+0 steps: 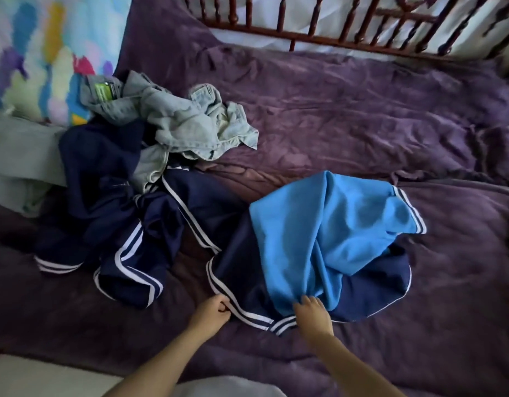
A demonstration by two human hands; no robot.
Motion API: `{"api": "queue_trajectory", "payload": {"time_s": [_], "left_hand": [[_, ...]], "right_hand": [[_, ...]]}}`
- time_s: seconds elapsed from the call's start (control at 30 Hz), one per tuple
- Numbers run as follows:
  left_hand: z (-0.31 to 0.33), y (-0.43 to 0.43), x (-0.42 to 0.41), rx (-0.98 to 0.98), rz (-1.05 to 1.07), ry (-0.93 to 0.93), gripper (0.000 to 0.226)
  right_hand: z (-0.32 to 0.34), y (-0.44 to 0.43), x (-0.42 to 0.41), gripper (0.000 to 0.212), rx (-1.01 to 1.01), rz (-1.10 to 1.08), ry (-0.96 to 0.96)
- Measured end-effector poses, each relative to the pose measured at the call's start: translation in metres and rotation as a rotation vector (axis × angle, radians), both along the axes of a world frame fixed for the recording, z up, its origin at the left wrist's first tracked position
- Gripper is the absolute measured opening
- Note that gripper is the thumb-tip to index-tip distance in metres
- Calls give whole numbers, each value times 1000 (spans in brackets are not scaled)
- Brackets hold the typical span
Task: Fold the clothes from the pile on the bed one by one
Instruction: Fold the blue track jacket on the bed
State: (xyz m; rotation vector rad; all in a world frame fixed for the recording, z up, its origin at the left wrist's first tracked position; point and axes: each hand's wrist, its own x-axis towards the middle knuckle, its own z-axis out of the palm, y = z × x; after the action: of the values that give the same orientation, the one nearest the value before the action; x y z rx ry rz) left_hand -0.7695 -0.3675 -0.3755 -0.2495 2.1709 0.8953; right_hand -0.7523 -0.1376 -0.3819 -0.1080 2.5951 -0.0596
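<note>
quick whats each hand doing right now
Left hand: pinching the striped hem of the blue and navy garment.
Right hand: gripping the same garment's blue fabric.

A dark red wooden spindle rail (347,45) runs across at one o'clock. A bright multicoloured cloth (47,53) fills ten o'clock, pale grey-green fabric (21,150) just below it.

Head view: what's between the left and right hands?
In the head view, the white-striped hem of the navy-and-blue garment spans the gap between the left hand and the right hand, lying on the purple bedspread.
</note>
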Motion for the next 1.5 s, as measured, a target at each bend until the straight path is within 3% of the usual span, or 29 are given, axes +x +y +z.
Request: {"api": "queue_trajectory", "payload": {"time_s": [0.07,0.2,0.27,0.33,0.4,0.53,0.63,0.73,0.87,0.97,1.07,1.13,1.17,1.23,1.37,1.43,1.5], "left_hand": [[-7,8,1,-52,-165,128,54],[-10,34,3,-246,-538,285,89],[3,50,-1,-288,-546,414,93],[22,67,-9,-234,-463,694,85],[44,81,-22,-100,-391,971,58],[101,101,-49,150,-361,1072,18],[148,106,-66,262,-241,1060,30],[189,110,-80,364,-150,1105,21],[229,117,-93,451,25,1102,17],[242,123,-93,471,60,1125,22],[245,127,-89,496,94,1129,22],[245,128,-87,510,101,1104,24],[246,128,-86,518,100,1098,25],[248,126,-84,532,99,1115,32],[261,107,-92,512,138,1203,33],[272,92,-100,489,162,1288,47],[287,79,-108,451,176,1354,44]], "right_hand": [[6,7,-8,18,-151,-159,-71],[30,21,-26,17,-571,-396,-48],[53,30,-35,11,-750,-426,-14],[77,42,-46,11,-837,-464,26],[99,53,-58,12,-904,-522,72],[129,70,-69,13,-1023,-628,209],[147,72,-71,18,-1108,-714,344],[153,67,-62,28,-1128,-804,500],[138,57,-29,19,-997,-978,768],[123,51,1,21,-821,-822,945],[109,53,20,53,-594,-591,903],[101,56,21,74,-422,-535,820],[101,58,19,75,-399,-559,784],[105,63,11,59,-404,-659,755],[127,87,-13,18,-505,-783,888],[154,105,-28,14,-654,-931,952],[192,124,-46,17,-766,-965,1043]]}}
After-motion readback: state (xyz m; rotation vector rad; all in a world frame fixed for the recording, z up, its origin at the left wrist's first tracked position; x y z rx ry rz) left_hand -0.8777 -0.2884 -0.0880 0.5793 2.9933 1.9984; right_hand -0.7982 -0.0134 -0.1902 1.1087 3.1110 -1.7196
